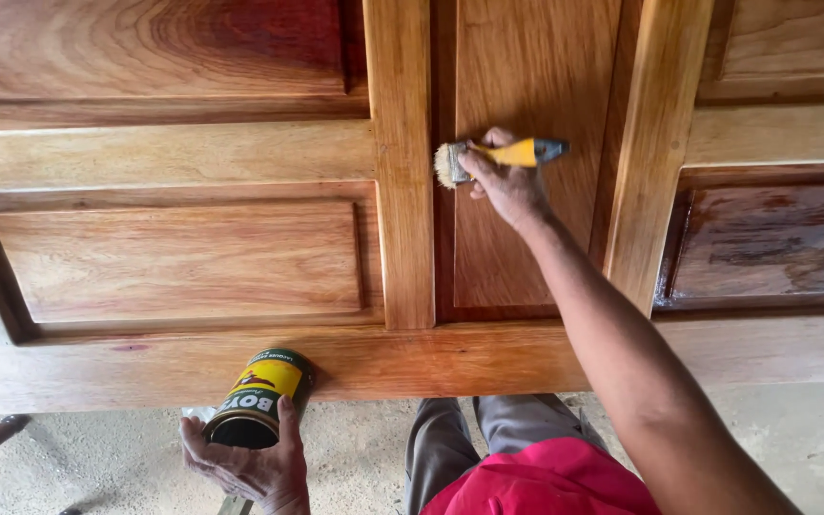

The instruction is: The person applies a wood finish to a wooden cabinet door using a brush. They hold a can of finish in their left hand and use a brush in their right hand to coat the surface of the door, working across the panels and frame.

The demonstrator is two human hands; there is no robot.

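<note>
Both hands busy: right hand (507,186) holds brush (488,157) on door (526,86), left hand (250,463) grips can (259,396)

I see the paintbrush (498,157) lying level across the door (183,257) — yellow handle to the right, pale bristles pressed to the edge of an upright middle panel. The can (257,401) is open, yellow-and-green labelled, tilted toward me — just below the door's near rail. The wood gleams reddish-brown, wet at right.
</note>
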